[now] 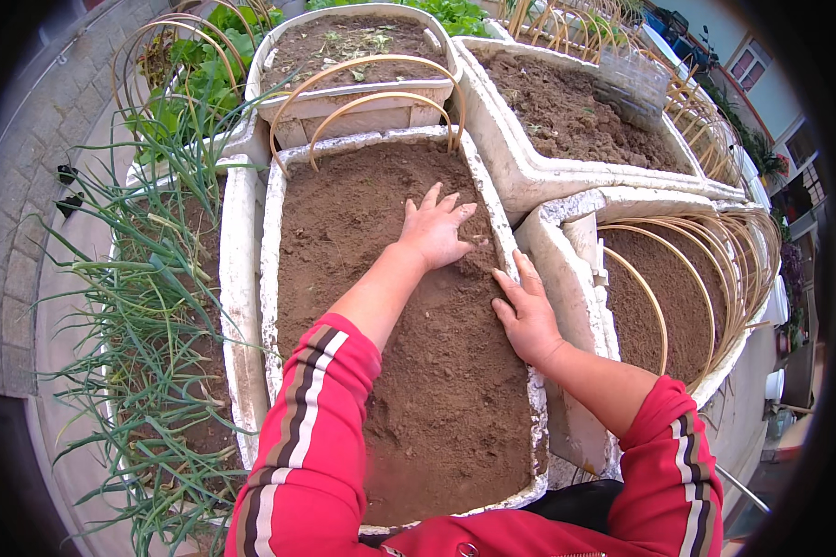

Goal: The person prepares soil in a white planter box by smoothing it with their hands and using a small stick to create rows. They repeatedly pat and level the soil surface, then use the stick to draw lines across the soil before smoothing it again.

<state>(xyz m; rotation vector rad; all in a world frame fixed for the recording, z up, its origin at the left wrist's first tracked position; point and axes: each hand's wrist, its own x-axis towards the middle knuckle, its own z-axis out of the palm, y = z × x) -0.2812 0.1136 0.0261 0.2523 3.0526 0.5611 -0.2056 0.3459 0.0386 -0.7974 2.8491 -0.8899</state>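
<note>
Brown soil [453,411] fills a long white foam planter box [270,292] in front of me. My left hand [437,233] rests on the soil right of the middle, its soil-dusted fingers spread and nothing held. My right hand [527,313] lies at the box's right rim, fingers apart, the fingertips touching the rim and the soil's edge. It holds nothing that I can see. Two bent cane hoops [376,63] arch over the far end of the box. The soil shows uneven, shallow dents near both hands.
A planter of green onions [160,334] stands at left, its leaves leaning towards my box. Behind is a white tub of soil [355,94]. At right stand a foam box with cane hoops [662,306] and a larger soil box [564,111] holding a clear plastic piece [630,83].
</note>
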